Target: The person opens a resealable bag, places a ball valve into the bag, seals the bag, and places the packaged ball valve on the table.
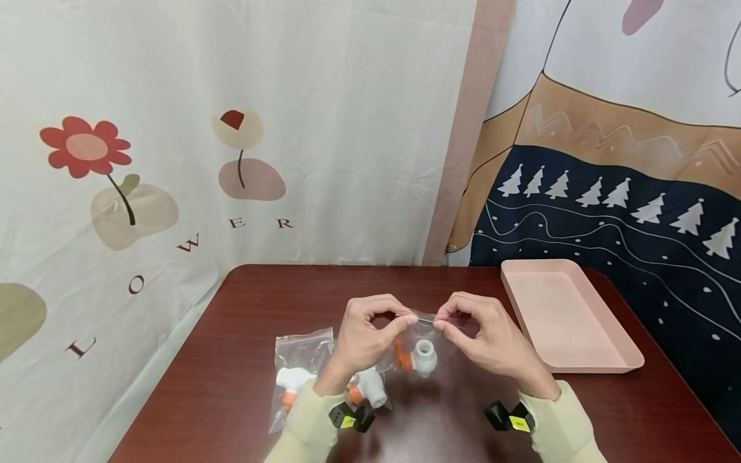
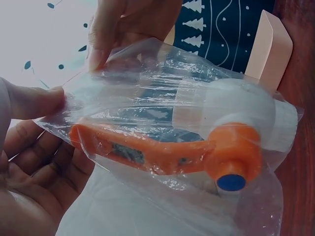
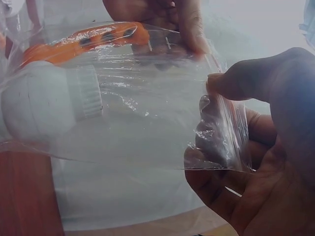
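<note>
A clear zip bag (image 2: 147, 64) holding a white plastic ball valve (image 1: 425, 357) with an orange lever handle (image 2: 182, 156) hangs above the table. My left hand (image 1: 367, 331) pinches one side of the bag's top edge between thumb and index finger. At the other side of that edge, the thumb and fingers of my right hand (image 1: 494, 337) pinch the film. In the right wrist view, a thin red line shows along the bag's mouth. The valve lies in the lower part of the bag, away from the fingers.
Left of the hands, a bagged white fitting with an orange part (image 1: 295, 378) lies on the dark red table (image 1: 260, 302). Another bagged fitting (image 1: 372, 387) is partly hidden by my left wrist. A pink tray (image 1: 570, 315) stands at the back right. Printed curtains (image 1: 359, 128) hang behind.
</note>
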Demonstrator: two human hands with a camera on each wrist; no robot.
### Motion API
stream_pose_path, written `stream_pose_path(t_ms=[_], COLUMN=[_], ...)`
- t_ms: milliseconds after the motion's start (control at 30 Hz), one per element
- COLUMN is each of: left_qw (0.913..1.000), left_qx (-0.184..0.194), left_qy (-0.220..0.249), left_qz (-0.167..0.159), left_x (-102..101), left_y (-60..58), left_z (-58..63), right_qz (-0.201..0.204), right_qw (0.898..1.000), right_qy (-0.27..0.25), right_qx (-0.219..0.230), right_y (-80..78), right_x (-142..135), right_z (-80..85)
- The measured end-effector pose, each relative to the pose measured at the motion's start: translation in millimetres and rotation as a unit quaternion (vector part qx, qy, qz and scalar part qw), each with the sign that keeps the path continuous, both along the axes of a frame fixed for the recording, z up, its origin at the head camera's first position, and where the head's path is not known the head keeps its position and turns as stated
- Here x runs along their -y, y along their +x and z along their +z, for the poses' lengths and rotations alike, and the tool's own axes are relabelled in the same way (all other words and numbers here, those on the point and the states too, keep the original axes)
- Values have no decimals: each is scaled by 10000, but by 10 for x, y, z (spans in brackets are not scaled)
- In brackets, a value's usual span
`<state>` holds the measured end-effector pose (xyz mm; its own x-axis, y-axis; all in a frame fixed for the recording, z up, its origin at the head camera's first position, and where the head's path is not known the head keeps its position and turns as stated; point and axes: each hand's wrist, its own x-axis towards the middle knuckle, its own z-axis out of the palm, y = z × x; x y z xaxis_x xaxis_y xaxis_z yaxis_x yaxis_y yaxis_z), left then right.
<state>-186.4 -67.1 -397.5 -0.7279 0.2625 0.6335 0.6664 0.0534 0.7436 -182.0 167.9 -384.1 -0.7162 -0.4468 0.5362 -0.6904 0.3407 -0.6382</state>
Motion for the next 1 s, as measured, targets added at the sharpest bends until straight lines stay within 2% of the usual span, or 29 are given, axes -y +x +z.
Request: stream_pose_path(t_ms=[133, 433, 767, 1000], left_qw=[10000, 9995, 9994, 9991], left_qx=[62, 97, 186, 218], left_qy=[-13, 41, 18, -23], left_qz=[33, 303, 290, 355], left_x=[20, 96, 134, 162], left_y=[-5, -29, -24, -31], left_z=[4, 42, 72, 68], right_qz=[-54, -264, -402, -341], right_qw=[10000, 9993, 9987, 9989], right_qy=[68, 133, 302, 309], right_qx=[21, -238, -17, 7], right_y=[-4, -31, -29, -29], right_x=[-4, -83, -110, -136], right_z=[5, 0, 23, 35])
